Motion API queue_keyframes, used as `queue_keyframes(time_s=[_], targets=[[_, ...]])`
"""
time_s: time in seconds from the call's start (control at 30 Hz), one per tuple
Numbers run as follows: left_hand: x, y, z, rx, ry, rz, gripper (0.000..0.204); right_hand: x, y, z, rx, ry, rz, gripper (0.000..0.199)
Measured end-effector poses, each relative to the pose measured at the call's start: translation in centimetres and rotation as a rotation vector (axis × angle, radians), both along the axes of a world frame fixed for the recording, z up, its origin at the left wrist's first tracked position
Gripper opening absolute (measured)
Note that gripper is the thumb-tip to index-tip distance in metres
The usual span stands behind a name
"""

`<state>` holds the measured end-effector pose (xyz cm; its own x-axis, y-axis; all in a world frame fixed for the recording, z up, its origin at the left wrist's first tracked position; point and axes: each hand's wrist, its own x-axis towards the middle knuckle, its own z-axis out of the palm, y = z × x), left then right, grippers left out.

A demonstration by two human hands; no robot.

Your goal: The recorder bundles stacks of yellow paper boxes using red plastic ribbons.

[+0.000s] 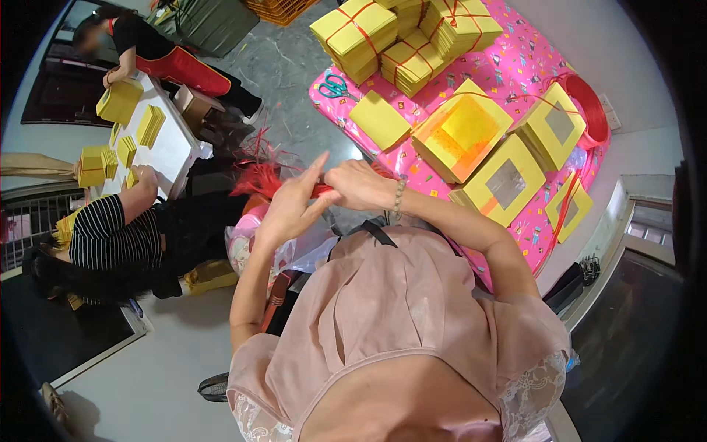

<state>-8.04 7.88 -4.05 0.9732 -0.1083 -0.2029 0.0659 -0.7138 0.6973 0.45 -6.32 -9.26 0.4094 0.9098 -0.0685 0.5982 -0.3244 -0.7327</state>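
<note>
Fingers: your left hand (291, 206) is half open, its fingers (313, 171) stretched up and flat beside a red ribbon strip (322, 191), while your right hand (359, 184) is curled shut on the strip's other end, so the strip runs short and roughly level between the two hands, both equally near. Just beyond the hands: a loose tuft of red ribbon (258, 177), and a pink patterned table (515, 66). On it: tied stacks of yellow paper (357, 33), open yellow paper squares (462, 132), teal scissors (335, 87), a red ribbon coil (593, 110); no container visible.
</note>
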Motion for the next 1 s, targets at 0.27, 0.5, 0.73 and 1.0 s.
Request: queue_keyframes(time_s=[0.27, 0.5, 0.73, 1.0], targets=[[-3.5, 4.2, -5.0, 0.371, -0.386, 0.314, 0.025, 4.0, -0.1, -2.3, 0.11, 0.221, 0.334, 0.04], [-8.8, 14.0, -11.7, 0.358, -0.254, 0.62, 0.032, 7.6, 0.1, -4.1, -0.037, 0.374, 0.382, 0.049], [-1.3, 9.0, -6.4, 0.173, -0.463, 0.262, 0.035, 5.5, 2.2, -1.5, -0.03, 0.138, 0.451, 0.049], [-0.7, 2.0, -5.3, -0.004, -0.007, 0.191, 0.036, 5.1, 0.7, -0.6, -0.046, 0.131, 0.527, 0.047]])
